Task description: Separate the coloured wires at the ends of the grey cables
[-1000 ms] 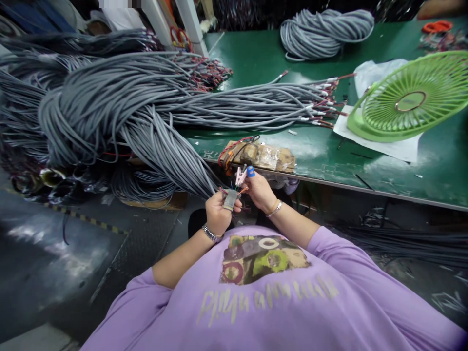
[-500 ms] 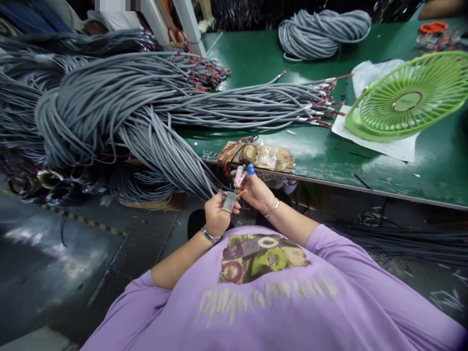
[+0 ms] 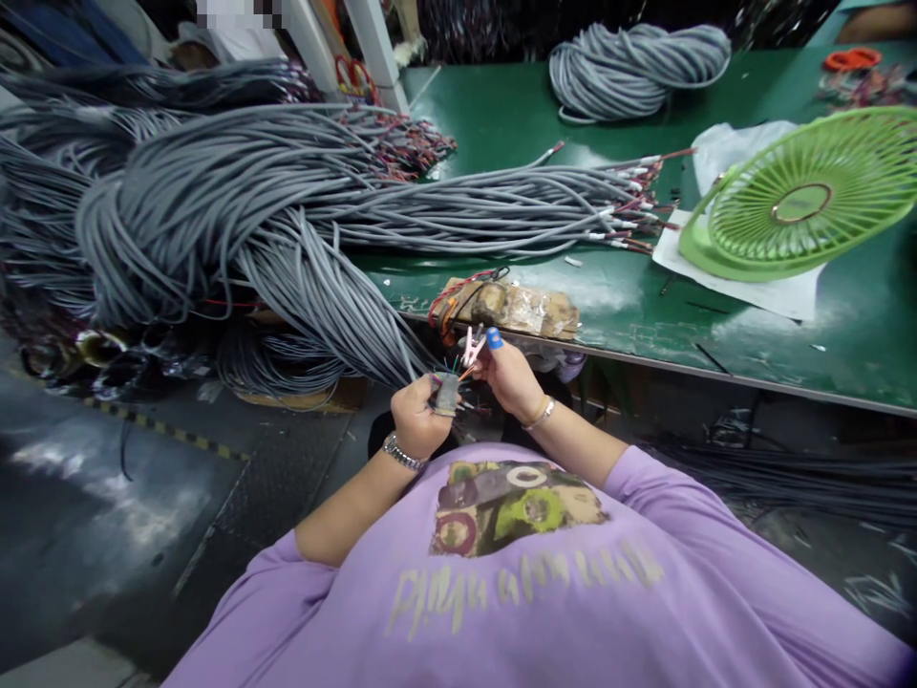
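My left hand [image 3: 421, 419] is closed around a small flat grey connector [image 3: 445, 394], thumb on its near side. Thin coloured wires stick out of the connector's far end. My right hand [image 3: 514, 384] is curled just to the right, with a blue cover [image 3: 494, 337] on its raised thumb. An orange wire [image 3: 467, 373] runs from the connector to its bent fingers, which look closed on it. Beside these fingertips is a small pink V-shaped clip [image 3: 472, 346]; whether the hand touches it, I cannot tell. Loose wire ends hang under the right fingers.
Big bundles of grey cable [image 3: 179, 191] cover the left, some draped over the edge of the green bench [image 3: 494, 96]. A taped cardboard block [image 3: 530, 311] lies at the front edge. A green fan [image 3: 802, 203], orange-handled scissors [image 3: 851, 59] and a cable coil [image 3: 637, 72] are farther off.
My left hand has shifted slightly left and down, with the connector turned a little. The pink clip's two legs now show spread apart. My right hand has barely moved.
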The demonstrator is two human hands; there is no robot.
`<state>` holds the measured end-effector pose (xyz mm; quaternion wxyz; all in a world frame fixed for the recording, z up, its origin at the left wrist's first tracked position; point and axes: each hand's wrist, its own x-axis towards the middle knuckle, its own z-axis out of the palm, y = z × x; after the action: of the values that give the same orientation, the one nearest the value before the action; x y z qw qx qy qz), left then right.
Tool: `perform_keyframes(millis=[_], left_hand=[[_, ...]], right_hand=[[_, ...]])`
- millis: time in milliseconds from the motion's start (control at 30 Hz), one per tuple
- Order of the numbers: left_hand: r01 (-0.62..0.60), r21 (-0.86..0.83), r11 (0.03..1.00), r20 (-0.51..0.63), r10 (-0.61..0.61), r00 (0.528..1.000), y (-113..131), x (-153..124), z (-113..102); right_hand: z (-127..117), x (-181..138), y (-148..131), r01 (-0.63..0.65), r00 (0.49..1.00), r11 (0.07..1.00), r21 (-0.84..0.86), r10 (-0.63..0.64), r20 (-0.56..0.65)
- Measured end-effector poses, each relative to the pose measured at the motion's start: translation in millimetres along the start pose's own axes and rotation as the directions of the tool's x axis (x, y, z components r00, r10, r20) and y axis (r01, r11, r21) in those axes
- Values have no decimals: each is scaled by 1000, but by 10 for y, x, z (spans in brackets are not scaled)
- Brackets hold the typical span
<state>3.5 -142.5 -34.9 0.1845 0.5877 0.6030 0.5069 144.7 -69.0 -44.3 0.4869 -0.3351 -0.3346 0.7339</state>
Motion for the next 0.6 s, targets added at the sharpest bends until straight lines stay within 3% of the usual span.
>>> perform_keyframes(millis=[100,267,433,600], left_hand=[[-26,53,998,3,26,1000,12,25,6],[-49,113,992,-2,49,999,33,69,25],[-129,188,974,8,130,991,15,79,55],[-240,271,932,10,247,969,4,66,36]], right_hand=[[-3,14,36,54,998,994,-91,-57,-24],[42,89,44,-146,989,976,162,138,59],[110,99,25,-134,990,954,269,141,-9],[85,73,46,-157,987,933,324,161,13]])
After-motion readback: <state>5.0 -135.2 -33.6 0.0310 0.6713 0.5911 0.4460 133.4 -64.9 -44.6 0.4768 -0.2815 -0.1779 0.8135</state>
